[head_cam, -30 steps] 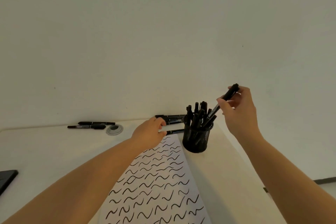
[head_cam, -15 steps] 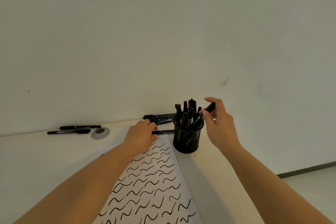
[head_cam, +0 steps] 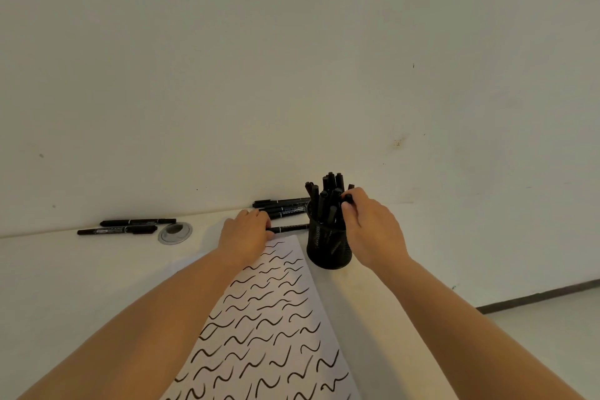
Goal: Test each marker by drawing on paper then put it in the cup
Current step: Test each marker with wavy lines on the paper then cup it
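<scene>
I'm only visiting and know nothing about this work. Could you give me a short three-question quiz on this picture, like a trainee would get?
1. True or false: the paper is blank.
2. What does the right hand pinch at the mesh cup? A) a marker B) an eraser C) a coin
3. Fill in: the left hand reaches a marker lying on the ____.

Key: 1 false, it carries rows of black squiggles. 2 A. 3 table.
</scene>
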Available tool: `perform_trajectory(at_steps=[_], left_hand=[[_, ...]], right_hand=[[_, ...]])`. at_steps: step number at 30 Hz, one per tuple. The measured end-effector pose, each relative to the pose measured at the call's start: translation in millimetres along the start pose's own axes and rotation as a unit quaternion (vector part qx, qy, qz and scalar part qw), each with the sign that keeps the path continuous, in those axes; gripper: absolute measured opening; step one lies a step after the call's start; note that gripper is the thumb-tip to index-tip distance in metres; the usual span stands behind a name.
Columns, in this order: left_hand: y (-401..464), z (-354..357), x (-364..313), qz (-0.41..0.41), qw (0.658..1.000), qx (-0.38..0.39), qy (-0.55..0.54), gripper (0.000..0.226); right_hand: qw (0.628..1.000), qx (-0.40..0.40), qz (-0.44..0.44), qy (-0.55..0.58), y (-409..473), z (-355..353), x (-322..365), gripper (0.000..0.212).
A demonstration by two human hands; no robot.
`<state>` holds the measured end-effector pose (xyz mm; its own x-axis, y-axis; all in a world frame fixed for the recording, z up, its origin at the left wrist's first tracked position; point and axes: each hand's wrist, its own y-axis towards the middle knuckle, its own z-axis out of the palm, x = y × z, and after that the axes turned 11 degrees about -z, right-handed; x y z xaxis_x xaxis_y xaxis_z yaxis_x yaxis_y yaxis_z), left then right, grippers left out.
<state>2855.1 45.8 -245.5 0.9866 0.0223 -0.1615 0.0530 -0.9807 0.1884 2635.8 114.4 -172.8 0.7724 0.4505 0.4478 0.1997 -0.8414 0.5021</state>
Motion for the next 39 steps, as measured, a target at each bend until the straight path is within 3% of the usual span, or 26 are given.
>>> perform_trajectory(at_steps=[6,10,15,18,21,24,27,34,39], left_hand=[[-14.0,-27.7,21.3,-0.042,0.999,-0.018,-0.006,0.023],[-33.5,-55.9,31.3,-0.084,0.995,-0.026,-0.052,0.021],[-81.8,-81.7,35.1,-0.096,0.969,0.018,-0.227,0.008],[-122.4,-92.0,29.3,-0.090,0.931,0.051,-0.349,0.008],[-162.6,-97.0,23.9,-0.105,0.877,0.099,-0.457,0.007],[-201.5,-100.4,23.7,-0.105,0.854,0.130,-0.493,0.010],[-233.5,-101.1,26.2,-0.084,0.846,0.167,-0.499,0.012],[-284.2,-95.8,28.2,-0.015,0.894,0.173,-0.413,0.021],[-301.3,-95.2,24.6,-0.004,0.926,0.112,-0.360,0.022]], right_hand=[[0.999,0.005,0.046,-0.005,2.3,1.1,9.9,0.019],[0.997,-0.063,0.043,-0.003,-6.9,0.7,19.6,0.029],[0.989,-0.144,-0.024,-0.007,-29.5,-8.5,47.1,0.027],[0.984,-0.098,0.019,0.148,-52.8,-10.0,69.7,0.014],[0.934,-0.014,0.110,0.338,-77.9,-6.5,95.7,0.013],[0.900,0.067,0.132,0.409,-106.2,4.8,116.5,0.013],[0.885,0.071,0.127,0.442,-134.3,15.9,135.2,0.015],[0.883,0.039,0.100,0.458,-182.9,23.8,155.7,0.021],[0.879,0.007,0.108,0.464,-194.3,25.3,161.2,0.026]])
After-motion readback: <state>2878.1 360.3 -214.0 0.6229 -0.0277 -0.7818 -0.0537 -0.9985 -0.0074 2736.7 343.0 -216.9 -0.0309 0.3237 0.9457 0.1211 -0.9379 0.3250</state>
